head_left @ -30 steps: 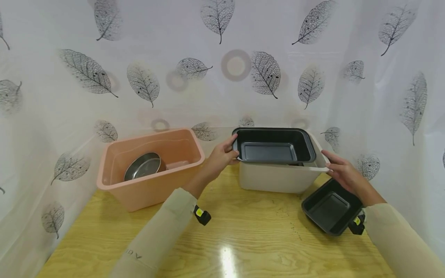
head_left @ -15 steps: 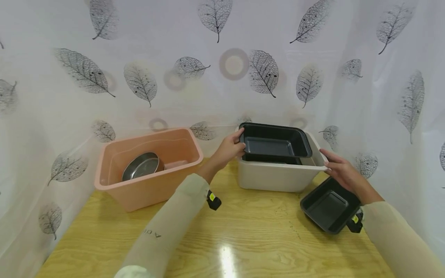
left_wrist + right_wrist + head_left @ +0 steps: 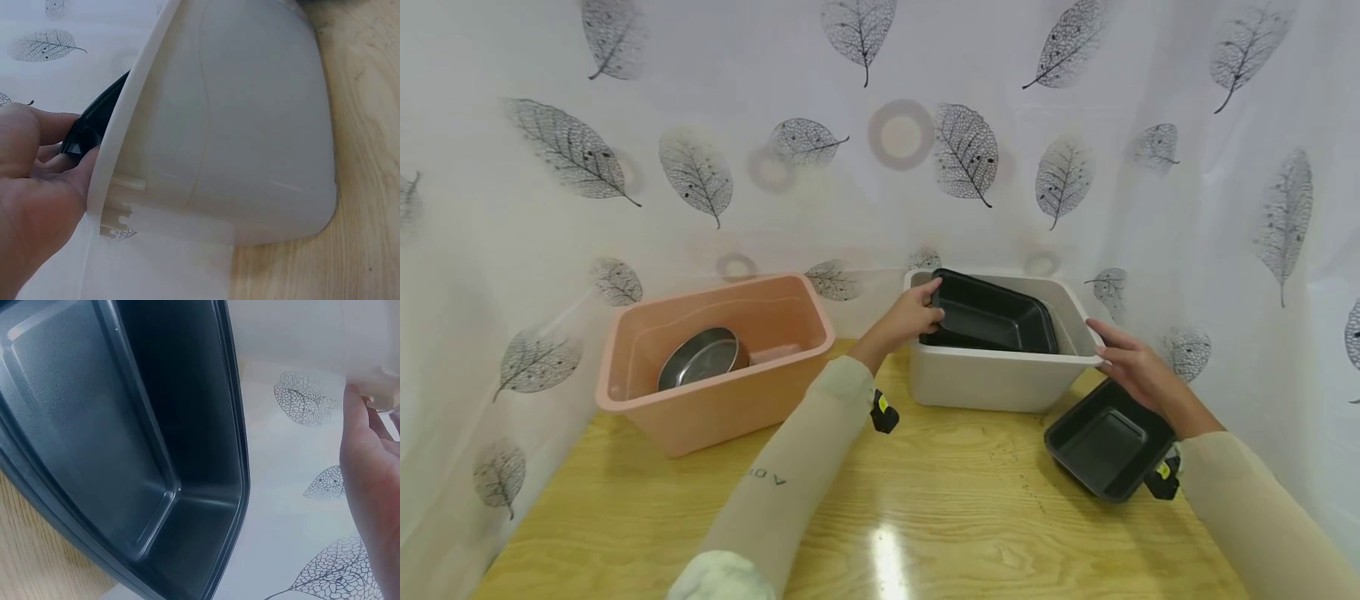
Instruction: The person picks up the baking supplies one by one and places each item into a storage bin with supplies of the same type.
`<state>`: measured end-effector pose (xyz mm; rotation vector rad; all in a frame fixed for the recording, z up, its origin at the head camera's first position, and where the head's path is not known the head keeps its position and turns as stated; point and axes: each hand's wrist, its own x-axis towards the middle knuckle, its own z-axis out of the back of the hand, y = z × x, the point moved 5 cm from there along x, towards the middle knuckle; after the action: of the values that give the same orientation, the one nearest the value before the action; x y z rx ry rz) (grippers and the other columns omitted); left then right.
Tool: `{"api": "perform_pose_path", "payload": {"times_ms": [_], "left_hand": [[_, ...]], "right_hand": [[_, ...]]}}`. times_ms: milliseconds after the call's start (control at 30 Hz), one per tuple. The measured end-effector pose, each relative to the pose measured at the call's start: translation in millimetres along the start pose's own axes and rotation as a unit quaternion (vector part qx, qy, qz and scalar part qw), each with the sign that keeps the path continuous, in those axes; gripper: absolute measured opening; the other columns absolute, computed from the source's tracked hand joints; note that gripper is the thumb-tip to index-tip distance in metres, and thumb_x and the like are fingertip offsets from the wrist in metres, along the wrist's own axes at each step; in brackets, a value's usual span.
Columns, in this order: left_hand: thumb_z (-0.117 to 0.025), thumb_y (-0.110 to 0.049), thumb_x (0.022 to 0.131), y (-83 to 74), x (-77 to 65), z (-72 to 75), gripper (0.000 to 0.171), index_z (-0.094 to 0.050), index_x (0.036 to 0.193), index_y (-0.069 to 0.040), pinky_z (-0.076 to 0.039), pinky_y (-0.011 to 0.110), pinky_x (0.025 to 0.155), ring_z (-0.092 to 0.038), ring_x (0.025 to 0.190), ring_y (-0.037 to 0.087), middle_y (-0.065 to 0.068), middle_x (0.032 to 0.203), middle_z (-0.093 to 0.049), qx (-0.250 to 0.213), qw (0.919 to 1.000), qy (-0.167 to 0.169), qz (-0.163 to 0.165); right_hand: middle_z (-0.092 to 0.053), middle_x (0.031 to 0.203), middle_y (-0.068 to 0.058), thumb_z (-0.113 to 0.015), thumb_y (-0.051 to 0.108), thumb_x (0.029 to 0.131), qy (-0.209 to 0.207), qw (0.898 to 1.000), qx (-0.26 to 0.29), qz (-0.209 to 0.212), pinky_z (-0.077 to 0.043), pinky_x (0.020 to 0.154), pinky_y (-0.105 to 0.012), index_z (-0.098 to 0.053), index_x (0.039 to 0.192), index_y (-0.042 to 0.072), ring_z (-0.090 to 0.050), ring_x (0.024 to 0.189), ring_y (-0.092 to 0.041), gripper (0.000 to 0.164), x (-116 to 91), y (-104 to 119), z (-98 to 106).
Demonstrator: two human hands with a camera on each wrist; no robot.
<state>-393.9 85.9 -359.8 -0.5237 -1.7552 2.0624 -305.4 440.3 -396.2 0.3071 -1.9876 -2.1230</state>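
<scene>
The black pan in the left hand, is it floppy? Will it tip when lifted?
Probably not floppy: the black pan looks straight-edged. It might tip, since the left hand pinches one end and the other dips into the white tub.

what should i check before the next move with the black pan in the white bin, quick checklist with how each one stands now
1. Left hand grips the black pan: ok, pinched at its left end.
2. White bin steadied: ok, right hand holds its right end.
3. Pan level: not ok, it is tilted.
4. Space underneath the pan: cannot tell, hidden.
5. Second black pan outside the bin: ok, on the table.
</scene>
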Motion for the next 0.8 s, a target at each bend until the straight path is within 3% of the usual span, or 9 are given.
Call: {"api": "perform_pose_path", "payload": {"times_ms": [133,533,667,800], "left_hand": [[-0.053,-0.003,0.103,0.0,6.2,-3.2,0.073,-0.016,0.163,-0.020,-0.050,0.045,0.107,-0.051,0.137,0.030,0.018,0.166,-0.021,0.012,0.9998,0.013,0.008],[-0.053,-0.004,0.103,0.8,15.1,-15.3,0.071,-0.017,0.163,-0.019,-0.050,0.042,0.106,-0.056,0.131,0.031,0.016,0.167,-0.019,0.045,0.9981,0.013,0.039],[-0.053,-0.002,0.103,1.4,14.9,-16.6,0.071,-0.017,0.163,-0.016,-0.050,0.044,0.107,-0.057,0.128,0.034,0.017,0.167,-0.019,0.043,0.9982,0.006,0.041],[-0.053,0.001,0.102,2.8,14.9,-17.5,0.073,-0.016,0.163,-0.013,-0.047,0.046,0.109,-0.050,0.136,0.033,0.018,0.167,-0.018,0.030,0.9984,0.003,0.047]], "right_hand": [[0.018,0.167,-0.014,-0.038,0.005,0.108,-0.002,1.000,-0.002,-0.001,-0.049,0.095,-0.010,-0.001,0.162,0.007,-0.049,0.120,0.011,0.066,-0.3,-0.9,1.2],[0.018,0.167,-0.014,-0.036,0.003,0.108,0.014,1.000,0.018,0.009,-0.050,0.097,-0.012,0.000,0.161,0.006,-0.049,0.123,0.008,0.064,0.9,-0.6,-1.0],[0.018,0.167,-0.014,-0.036,0.004,0.108,0.011,1.000,0.013,0.008,-0.050,0.097,-0.012,0.000,0.161,0.006,-0.049,0.123,0.008,0.065,1.0,0.0,-1.3],[0.017,0.167,-0.015,-0.037,0.004,0.108,0.010,1.000,0.006,0.006,-0.050,0.096,-0.012,0.000,0.161,0.005,-0.051,0.122,0.010,0.065,1.3,-0.3,-1.4]]}}
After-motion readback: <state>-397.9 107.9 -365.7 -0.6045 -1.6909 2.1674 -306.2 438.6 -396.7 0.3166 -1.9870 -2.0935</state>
